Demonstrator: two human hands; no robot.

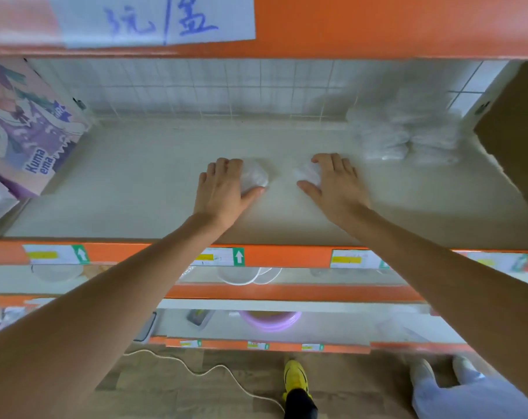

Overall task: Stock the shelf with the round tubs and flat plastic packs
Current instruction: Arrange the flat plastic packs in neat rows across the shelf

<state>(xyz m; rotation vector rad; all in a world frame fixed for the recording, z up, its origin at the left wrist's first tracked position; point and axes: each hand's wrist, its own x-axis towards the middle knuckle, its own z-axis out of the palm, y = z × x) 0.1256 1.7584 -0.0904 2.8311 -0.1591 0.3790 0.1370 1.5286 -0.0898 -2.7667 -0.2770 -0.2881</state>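
Both my hands reach onto the cream shelf board point(135, 182). My left hand point(223, 189) grips a small clear round tub point(255, 176), fingers over its top and thumb at its near side. My right hand point(332, 182) holds a second clear round tub point(309, 173) the same way. The two tubs sit close together near the shelf's middle, a small gap between them. A pile of clear plastic packs point(405, 134) lies at the back right of the same shelf.
A purple illustrated box point(29, 125) stands at the shelf's left, a brown cardboard box point(516, 140) at its right. A white wire grid point(226, 86) backs the shelf. Lower shelves hold white bowls point(244, 275) and a purple basin point(271, 320). Someone's feet and a white cord point(211, 373) are on the floor.
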